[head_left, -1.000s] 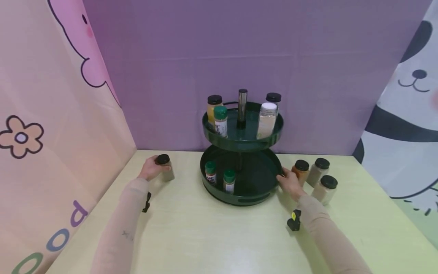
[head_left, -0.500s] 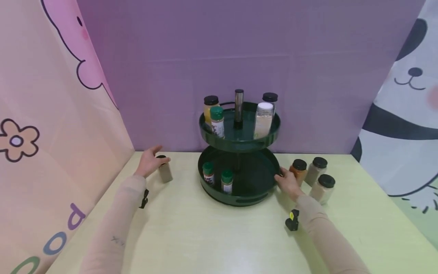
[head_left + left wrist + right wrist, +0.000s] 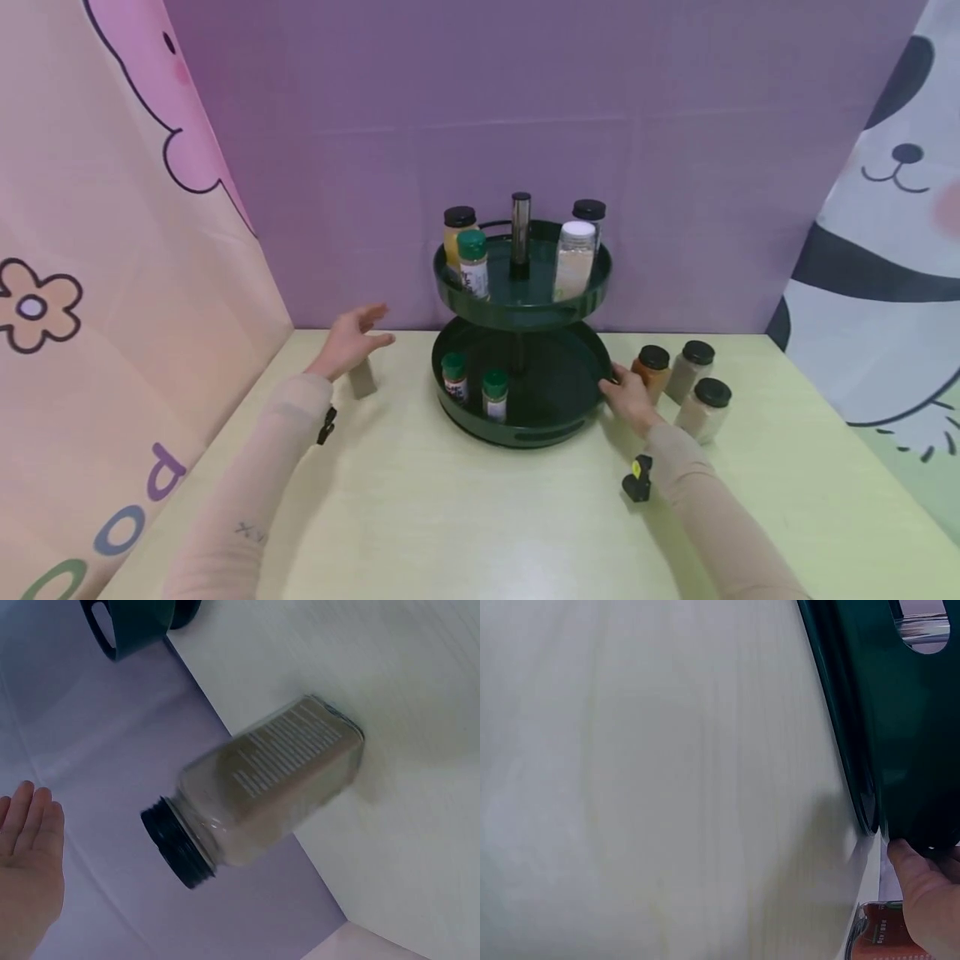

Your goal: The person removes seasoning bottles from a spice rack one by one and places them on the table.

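The person's two hands are working well apart. The left hand (image 3: 352, 342) is hovering at the top of a grey-brown jar (image 3: 270, 780), its fingers reaching out straight and its thumb standing apart from them. In the left wrist view, that hand is showing clear of the jar's black cap (image 3: 178, 842). The jar is standing upright on the desk (image 3: 450, 517), near its back edge and to the left of a dark green two-tier rack (image 3: 558, 375).

The right hand (image 3: 628, 400) is gripping the right side of the rack's lower tray, its thumb pressing against the rim. Two green-capped bottles, one on the left (image 3: 454, 383) and one nearer the front (image 3: 495, 404), are standing in that tray. The upper tray (image 3: 525, 317) is carrying a yellow jar (image 3: 452, 248), a green-capped bottle (image 3: 474, 275) just in front of it, a white-capped jar (image 3: 573, 271) and, behind that, a black-capped container (image 3: 590, 210).

Just beyond the right hand, an orange jar (image 3: 651, 385), a grey jar (image 3: 684, 379) and a pale jar (image 3: 701, 417) are standing close together, all wearing black caps. A purple backdrop (image 3: 360, 167) is hanging behind the desk.
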{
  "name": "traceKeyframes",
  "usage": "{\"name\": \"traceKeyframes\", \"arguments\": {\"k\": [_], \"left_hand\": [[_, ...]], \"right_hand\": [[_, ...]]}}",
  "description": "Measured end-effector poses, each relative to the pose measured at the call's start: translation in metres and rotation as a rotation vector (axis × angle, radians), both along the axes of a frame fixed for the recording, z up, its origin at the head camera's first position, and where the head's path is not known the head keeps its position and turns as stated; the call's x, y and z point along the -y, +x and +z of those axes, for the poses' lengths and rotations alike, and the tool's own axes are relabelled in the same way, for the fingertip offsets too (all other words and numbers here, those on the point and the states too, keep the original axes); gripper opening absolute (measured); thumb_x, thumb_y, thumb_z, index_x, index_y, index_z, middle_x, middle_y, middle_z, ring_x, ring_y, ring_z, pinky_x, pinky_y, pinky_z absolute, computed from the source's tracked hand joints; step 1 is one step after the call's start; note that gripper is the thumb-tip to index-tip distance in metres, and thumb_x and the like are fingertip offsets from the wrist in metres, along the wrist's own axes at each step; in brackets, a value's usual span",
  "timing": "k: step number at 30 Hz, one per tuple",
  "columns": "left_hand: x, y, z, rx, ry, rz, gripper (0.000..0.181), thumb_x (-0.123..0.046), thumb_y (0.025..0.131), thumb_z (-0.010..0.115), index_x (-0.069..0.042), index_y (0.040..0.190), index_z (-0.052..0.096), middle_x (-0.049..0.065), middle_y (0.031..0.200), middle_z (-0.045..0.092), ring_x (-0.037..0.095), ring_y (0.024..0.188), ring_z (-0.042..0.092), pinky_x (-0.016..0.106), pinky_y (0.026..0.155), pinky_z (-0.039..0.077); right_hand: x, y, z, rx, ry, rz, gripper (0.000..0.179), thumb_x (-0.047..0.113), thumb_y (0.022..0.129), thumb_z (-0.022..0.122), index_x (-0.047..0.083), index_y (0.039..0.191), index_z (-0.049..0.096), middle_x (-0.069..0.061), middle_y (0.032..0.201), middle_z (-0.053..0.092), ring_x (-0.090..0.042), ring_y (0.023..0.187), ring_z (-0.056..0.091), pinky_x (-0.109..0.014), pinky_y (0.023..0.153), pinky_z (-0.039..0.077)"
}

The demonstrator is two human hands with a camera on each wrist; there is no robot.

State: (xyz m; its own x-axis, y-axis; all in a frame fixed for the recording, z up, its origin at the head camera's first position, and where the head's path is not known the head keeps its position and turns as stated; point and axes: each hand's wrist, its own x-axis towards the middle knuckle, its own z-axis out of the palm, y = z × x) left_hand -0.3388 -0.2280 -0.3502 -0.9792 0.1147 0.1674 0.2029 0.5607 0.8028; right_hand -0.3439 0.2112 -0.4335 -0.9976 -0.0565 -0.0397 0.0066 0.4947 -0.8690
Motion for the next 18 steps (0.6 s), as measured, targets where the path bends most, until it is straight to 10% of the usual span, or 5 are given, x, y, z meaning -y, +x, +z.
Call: {"name": "traceKeyframes", "arguments": {"k": [18], "left_hand": [[-0.042,0.007,-0.011,0.115,-0.056,-0.18,0.069,-0.02,0.081,0.069,-0.005,0.139,0.034,0.013,0.142,0.039,0.03,0.132,0.035,0.043,0.11,0.027]], "right_hand": [[0.0,-0.002,-0.001,0.002,0.002,-0.006,0.054,0.006,0.093,0.04,-0.01,0.14,0.02,-0.03,0.143,0.026,-0.039,0.134,0.026,-0.046,0.11,0.025]]}}
